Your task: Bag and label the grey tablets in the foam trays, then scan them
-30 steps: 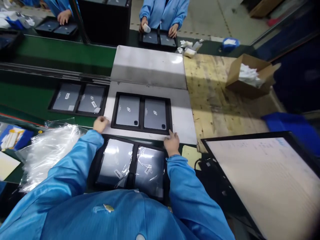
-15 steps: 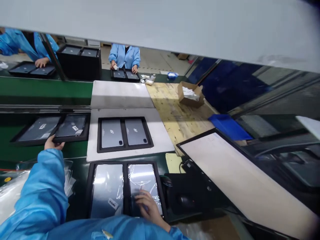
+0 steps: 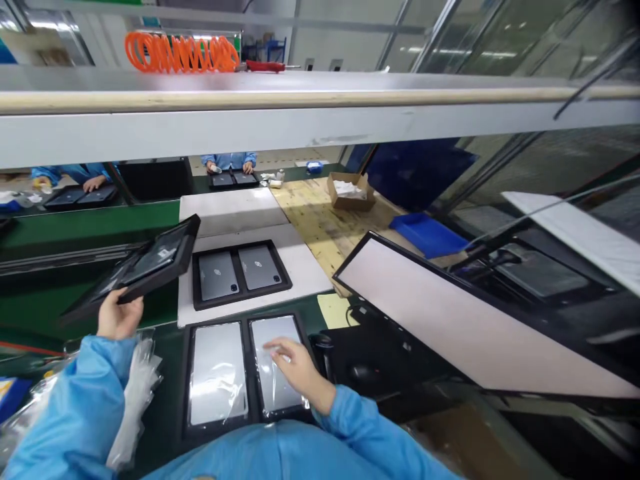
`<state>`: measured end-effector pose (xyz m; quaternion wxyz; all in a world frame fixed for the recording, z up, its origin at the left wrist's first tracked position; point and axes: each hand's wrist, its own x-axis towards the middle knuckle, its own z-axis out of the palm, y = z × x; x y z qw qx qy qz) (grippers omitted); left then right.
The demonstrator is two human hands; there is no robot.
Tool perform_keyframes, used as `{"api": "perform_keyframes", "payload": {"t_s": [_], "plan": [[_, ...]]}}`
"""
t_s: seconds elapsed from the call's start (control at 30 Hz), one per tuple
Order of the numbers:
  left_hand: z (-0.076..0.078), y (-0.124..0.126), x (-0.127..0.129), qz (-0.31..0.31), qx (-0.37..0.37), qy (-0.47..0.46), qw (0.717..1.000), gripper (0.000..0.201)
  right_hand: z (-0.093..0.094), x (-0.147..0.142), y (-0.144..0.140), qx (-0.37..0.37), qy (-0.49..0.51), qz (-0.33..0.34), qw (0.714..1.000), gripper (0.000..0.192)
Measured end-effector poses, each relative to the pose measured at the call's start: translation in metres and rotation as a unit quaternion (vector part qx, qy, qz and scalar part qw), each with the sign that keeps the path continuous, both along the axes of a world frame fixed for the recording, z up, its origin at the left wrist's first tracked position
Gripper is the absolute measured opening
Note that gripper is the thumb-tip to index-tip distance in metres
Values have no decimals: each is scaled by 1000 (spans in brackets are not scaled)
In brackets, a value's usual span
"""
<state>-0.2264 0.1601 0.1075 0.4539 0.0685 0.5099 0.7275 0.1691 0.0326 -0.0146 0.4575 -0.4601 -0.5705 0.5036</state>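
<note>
My left hand (image 3: 120, 315) grips the near edge of a black foam tray (image 3: 165, 273), which is raised and tilted at the left. Inside it lie dark tablets in clear film, one bearing a small white label (image 3: 164, 253). In front of me rests another black tray (image 3: 253, 380) with two film-wrapped tablets, a left tablet (image 3: 217, 370) and a right tablet (image 3: 277, 390). Over the right one is my right hand (image 3: 297, 368), fingers apart and index finger stretched out; whether it touches the film I cannot tell.
A third tray (image 3: 245, 295) with two grey tablets lies on a white board (image 3: 315, 270). Plastic bags (image 3: 137, 393) lie at left. A monitor (image 3: 470, 320) and mouse (image 3: 363, 372) are at right. A cardboard box (image 3: 353, 200) stands farther back. Co-workers' hands (image 3: 95, 183) handle trays beyond.
My left hand has lifted its tray off the green surface and tilted it. My right hand has moved up along the right tablet. The view has tipped upward, showing the shelf top.
</note>
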Motion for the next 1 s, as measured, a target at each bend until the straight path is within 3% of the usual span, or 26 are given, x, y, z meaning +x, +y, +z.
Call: {"api": "perform_keyframes", "payload": {"t_s": [0.1,0.17,0.23,0.33,0.47,0.53,0.6,0.67,0.7,0.73,0.8,0.87,0.93,1.0], "plan": [[-7,-57,67,-26,30,-57,998,17,28,-11,16,-120,147,-3,982,50],[-27,-95,114,-46,58,-27,997,22,37,-13,19,-179,226,-22,957,62],[-55,-132,158,-75,79,22,994,34,34,-5,16,-206,240,-59,947,68],[-102,-181,209,-114,52,60,990,44,7,25,-2,-210,173,-119,955,68],[-151,-229,244,-181,-108,33,977,36,-49,72,-36,-183,20,-129,974,58],[-163,-248,246,-216,-208,25,954,36,-75,86,-49,-184,-76,-120,973,55],[-166,-265,237,-278,-290,52,914,35,-95,93,-57,-164,-143,-114,969,56],[-159,-278,217,-360,-319,149,864,31,-108,93,-62,-127,-178,-118,969,63],[-153,-281,203,-372,-316,231,842,29,-113,92,-64,-115,-190,-122,967,67],[-146,-282,188,-353,-306,324,823,27,-116,91,-65,-109,-200,-123,966,70],[-132,-272,153,-248,-296,496,778,32,-119,90,-66,-110,-216,-115,963,71],[-123,-252,120,-160,-330,577,730,46,-119,92,-66,-117,-223,-99,963,70],[-123,-232,95,-178,-392,568,701,61,-118,95,-64,-127,-228,-86,962,68],[-130,-220,81,-231,-439,536,683,56,-116,99,-61,-135,-230,-79,961,68]]}}
